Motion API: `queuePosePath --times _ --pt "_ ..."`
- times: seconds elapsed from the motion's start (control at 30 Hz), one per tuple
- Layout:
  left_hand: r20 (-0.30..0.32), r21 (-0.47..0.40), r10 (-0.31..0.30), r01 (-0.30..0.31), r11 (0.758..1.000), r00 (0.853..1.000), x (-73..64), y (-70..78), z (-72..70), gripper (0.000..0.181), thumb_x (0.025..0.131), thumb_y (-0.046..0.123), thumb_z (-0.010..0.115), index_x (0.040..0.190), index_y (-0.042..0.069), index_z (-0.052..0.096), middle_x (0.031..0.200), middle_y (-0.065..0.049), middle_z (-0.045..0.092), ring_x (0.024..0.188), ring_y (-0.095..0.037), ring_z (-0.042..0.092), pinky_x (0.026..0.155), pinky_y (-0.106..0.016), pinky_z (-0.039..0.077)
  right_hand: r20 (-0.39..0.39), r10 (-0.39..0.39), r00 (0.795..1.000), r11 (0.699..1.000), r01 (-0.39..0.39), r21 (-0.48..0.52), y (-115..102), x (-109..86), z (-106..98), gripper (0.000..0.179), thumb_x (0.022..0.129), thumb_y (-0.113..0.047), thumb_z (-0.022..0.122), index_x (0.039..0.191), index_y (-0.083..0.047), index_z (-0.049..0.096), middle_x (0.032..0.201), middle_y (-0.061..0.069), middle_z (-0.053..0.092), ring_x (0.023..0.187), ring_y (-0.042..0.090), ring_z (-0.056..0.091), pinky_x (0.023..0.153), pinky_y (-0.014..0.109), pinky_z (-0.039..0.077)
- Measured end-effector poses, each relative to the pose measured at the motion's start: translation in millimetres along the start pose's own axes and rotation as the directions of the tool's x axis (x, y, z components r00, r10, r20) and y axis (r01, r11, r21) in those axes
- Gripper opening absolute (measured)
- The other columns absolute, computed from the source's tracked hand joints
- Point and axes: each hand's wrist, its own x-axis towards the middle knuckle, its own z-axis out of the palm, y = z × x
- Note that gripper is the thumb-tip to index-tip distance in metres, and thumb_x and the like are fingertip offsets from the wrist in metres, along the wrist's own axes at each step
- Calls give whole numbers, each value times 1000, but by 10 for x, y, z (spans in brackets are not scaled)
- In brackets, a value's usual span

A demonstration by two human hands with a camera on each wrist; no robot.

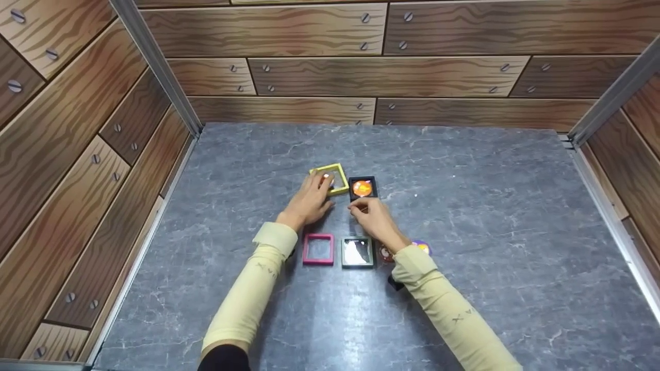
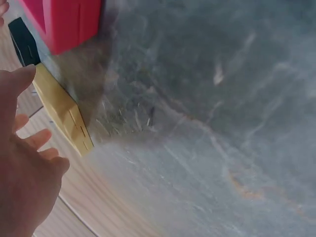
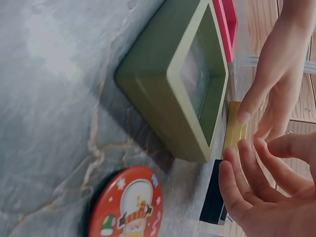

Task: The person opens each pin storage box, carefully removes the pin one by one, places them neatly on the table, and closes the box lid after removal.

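My left hand (image 1: pixel 307 201) reaches over a yellow square frame (image 1: pixel 344 178), its fingertips on or just above a small round badge (image 1: pixel 328 181) that they partly cover. To the right, a black square frame (image 1: pixel 374 182) bears an orange round badge (image 1: pixel 362 188). At the near edge of that frame is my right hand (image 1: pixel 376 219), its fingers loosely bent. Nothing shows between those fingers in the right wrist view. Whether the right fingertips touch the black frame, I cannot tell.
Closer to me lie a pink frame (image 1: pixel 318 263) and a green frame (image 1: pixel 344 253) with a shiny pane. A red badge with a snowman (image 3: pixel 131 202) and a purple-edged badge (image 1: pixel 423 247) are partly hidden by the right wrist. Wood-patterned walls (image 1: pixel 319 31) surround the grey table.
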Motion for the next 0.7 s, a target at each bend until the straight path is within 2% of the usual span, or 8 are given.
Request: queuePosePath --times 0.17,0.27,0.47,0.7 --pt "80 23 -81 79 997 993 88 -34 -9 68 107 30 59 164 6 31 170 -28 29 161 -49 21 136 -60 20 8 -1 1000 1000 1 7 4 47 35 25 97 -11 65 116 0 78 111 17 80 101 30 74 96 42 61" --pt "107 13 -112 111 994 988 114 -46 -16 70 108 31 58 167 9 27 171 -27 26 162 -49 19 136 -60 18 11 -2 1000 1000 2 5 21 72 55 27 97 -11 64 117 1 77 110 18 79 103 32 74 98 45 61" --pt "121 15 -130 130 991 984 152 -45 -30 71 108 32 57 167 8 27 170 -30 27 161 -50 21 137 -59 19 5 22 1000 1000 -22 -3 36 107 71 27 98 -14 65 117 -2 78 114 16 80 108 31 73 102 46 59" --pt "131 6 -151 152 988 980 212 -26 -54 72 107 34 59 167 8 27 169 -30 29 161 -48 22 137 -57 20 32 43 999 999 -43 18 12 131 98 27 98 -12 64 118 0 77 115 17 80 109 32 73 102 45 59"
